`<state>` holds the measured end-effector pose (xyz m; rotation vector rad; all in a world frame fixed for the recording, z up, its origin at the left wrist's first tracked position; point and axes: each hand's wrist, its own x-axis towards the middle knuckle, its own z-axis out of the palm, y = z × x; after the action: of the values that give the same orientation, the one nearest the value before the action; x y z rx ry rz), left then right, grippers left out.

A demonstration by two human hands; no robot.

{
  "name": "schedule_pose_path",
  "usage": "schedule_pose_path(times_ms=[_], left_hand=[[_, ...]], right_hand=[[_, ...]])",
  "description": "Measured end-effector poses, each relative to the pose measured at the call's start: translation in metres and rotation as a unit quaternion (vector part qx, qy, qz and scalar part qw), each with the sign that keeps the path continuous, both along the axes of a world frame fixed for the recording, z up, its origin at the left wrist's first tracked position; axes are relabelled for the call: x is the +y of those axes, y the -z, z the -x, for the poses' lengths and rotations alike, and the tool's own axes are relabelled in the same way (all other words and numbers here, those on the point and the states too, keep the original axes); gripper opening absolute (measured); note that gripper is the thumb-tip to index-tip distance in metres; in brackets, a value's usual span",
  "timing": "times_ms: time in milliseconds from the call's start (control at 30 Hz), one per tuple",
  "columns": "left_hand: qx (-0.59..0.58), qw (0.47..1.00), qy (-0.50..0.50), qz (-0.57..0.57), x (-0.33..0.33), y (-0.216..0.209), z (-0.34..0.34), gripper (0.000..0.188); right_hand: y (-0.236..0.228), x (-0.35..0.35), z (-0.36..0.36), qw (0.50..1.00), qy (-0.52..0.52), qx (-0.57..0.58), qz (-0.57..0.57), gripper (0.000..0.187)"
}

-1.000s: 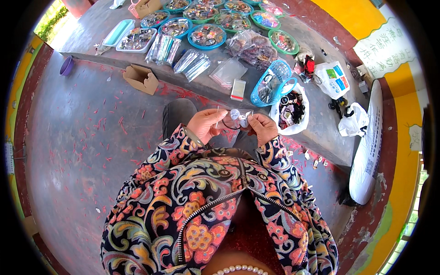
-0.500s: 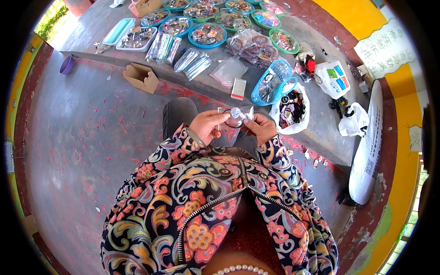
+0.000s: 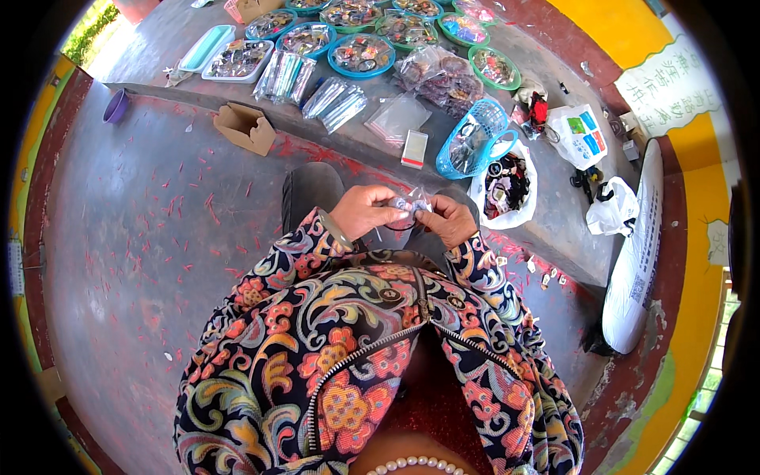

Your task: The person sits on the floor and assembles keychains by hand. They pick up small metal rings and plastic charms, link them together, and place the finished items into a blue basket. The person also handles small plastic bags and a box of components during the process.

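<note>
Between the fingertips of both hands, in front of my lap, is a small clear plastic bag (image 3: 416, 196). Inside it show a pale, greyish round ornament and a dark loop like a hair tie. My left hand (image 3: 362, 212) pinches the bag's left side between thumb and fingers. On its right side my right hand (image 3: 450, 222) grips it the same way, close to the left. The fingers cover much of the bag, so its opening cannot be made out.
On the raised ledge ahead are a stack of clear bags (image 3: 396, 120), a small flat box (image 3: 414, 149), a blue basket (image 3: 467, 162), a white sack of dark loops (image 3: 529, 207) and several trays of small goods (image 3: 362, 77). A cardboard box (image 3: 252, 141) stands on the floor left.
My hands have drawn closer together. The bag, held stretched flat before, is now bunched between the fingers, and the loop is more covered.
</note>
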<state>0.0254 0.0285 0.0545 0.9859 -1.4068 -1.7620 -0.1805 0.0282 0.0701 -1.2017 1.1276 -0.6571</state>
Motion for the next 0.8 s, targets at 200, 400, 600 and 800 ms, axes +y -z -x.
schedule_pose_path(times_ms=[200,400,600,800], left_hand=[[0.033,0.996,-0.079,-0.005,0.007,-0.008,0.009,0.02],[0.078,0.994,-0.066,-0.048,0.01,-0.011,0.015,0.02],[0.089,0.994,-0.048,-0.049,0.011,-0.002,0.018,0.019],[-0.009,0.998,-0.062,0.006,0.01,-0.004,0.012,0.019]], right_hand=[[-0.005,0.004,-0.008,0.994,0.035,-0.102,0.018,0.013],[-0.001,0.004,-0.005,0.99,0.07,-0.112,-0.056,0.009],[0.0,0.004,-0.006,0.98,0.084,-0.16,-0.078,0.005],[-0.004,0.004,-0.007,0.98,0.09,-0.163,-0.069,0.004]])
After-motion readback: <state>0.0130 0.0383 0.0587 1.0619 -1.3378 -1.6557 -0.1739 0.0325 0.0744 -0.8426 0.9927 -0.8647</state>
